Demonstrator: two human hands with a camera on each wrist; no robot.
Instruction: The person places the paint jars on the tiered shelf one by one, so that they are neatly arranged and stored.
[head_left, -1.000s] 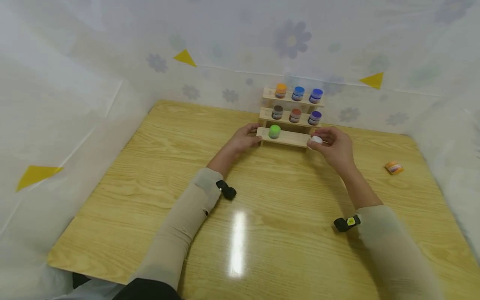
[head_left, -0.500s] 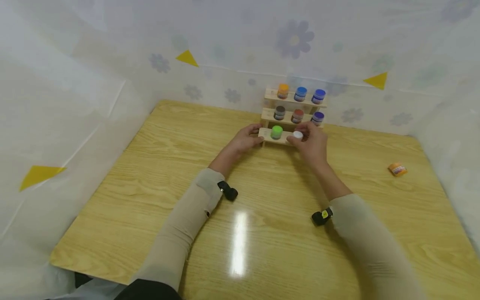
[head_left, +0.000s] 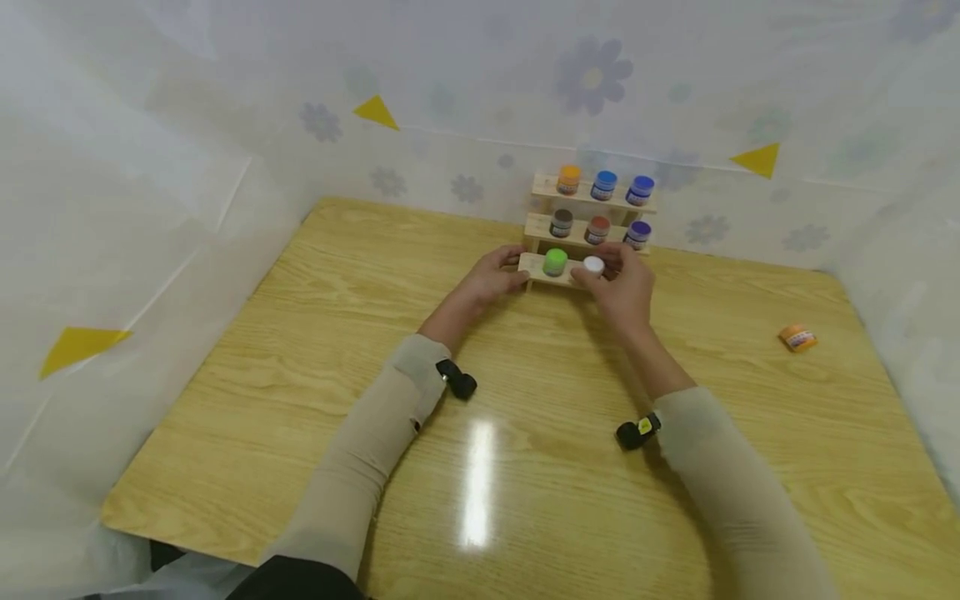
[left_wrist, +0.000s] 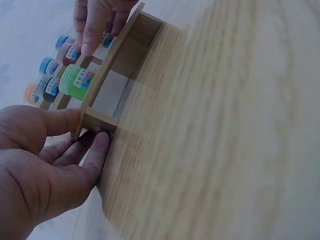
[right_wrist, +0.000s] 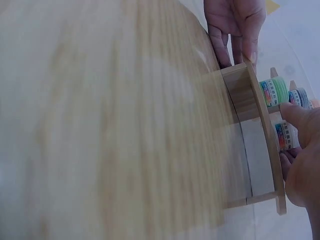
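Upper centre, right grip (head_left: 626, 287): white-lidded jar (head_left: 594, 266) pinched on bottom shelf (head_left: 542, 265)
Left grip (head_left: 491, 279): shelf end pinched
Desk (head_left: 525, 400): rack carried

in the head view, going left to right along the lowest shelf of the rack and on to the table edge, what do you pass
left hand gripping the shelf end → green-lidded jar → white-lidded jar pinched by the right hand → bare table → orange jar lying on its side

Wooden table (head_left: 525, 433): tiered jar rack (head_left: 542, 271), stray orange jar (head_left: 797, 337).
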